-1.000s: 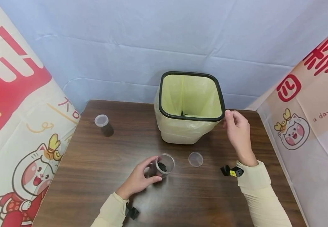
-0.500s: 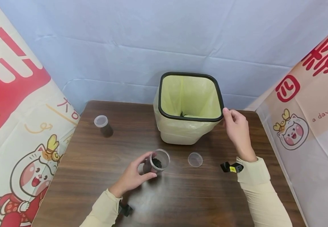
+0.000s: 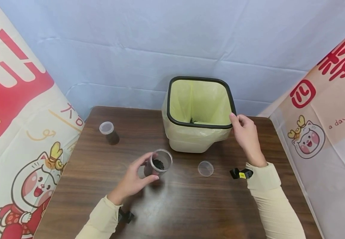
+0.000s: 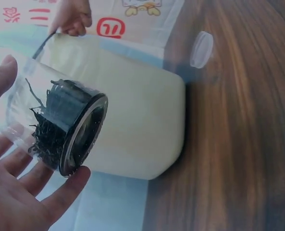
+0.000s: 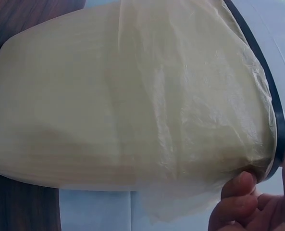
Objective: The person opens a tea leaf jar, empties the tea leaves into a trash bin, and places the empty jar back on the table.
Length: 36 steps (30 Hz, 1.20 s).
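My left hand [image 3: 133, 177] grips a clear plastic jar [image 3: 161, 161] without its lid, its mouth tilted towards the head camera. Dark, thin, dried strands [image 4: 53, 118] lie at the bottom of the jar, as the left wrist view shows. My right hand [image 3: 245, 134] pinches the front right corner of the black rim of a trash bin [image 3: 187, 144], with the thumb at the rim and curled fingers below it. The bin wears a pale yellow liner bag [image 5: 180, 96], folded down over its outside. Inside, a few dark bits [image 3: 192, 120] show at the bottom.
A clear round lid [image 3: 205, 168] lies on the brown wooden table [image 3: 196, 205], in front of the bin. At the back left stands a second jar [image 3: 109, 132] with a whitish lid and dark contents. Printed cloth hangs along both sides, a plain pale sheet behind.
My left hand has carried the jar to the left and a little back, away from the lid. My right hand has shifted slightly left at the bin's rim.
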Each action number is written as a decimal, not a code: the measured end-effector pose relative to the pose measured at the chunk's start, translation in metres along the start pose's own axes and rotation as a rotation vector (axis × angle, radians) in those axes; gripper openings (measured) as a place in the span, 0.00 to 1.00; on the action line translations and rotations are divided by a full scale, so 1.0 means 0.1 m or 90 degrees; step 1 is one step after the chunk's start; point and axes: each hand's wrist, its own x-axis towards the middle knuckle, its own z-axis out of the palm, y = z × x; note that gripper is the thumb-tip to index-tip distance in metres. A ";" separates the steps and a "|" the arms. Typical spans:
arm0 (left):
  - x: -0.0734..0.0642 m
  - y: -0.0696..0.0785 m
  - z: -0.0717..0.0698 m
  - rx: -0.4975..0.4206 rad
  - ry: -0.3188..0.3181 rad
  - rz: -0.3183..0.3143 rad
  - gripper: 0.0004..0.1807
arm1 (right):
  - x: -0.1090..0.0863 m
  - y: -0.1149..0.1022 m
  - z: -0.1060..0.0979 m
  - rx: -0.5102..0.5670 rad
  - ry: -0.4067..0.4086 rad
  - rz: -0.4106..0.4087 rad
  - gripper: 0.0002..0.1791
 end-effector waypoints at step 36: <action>0.48 0.37 -0.43 0.077 0.109 -0.041 0.39 | -0.04 0.00 0.10 0.243 -0.011 0.074 0.27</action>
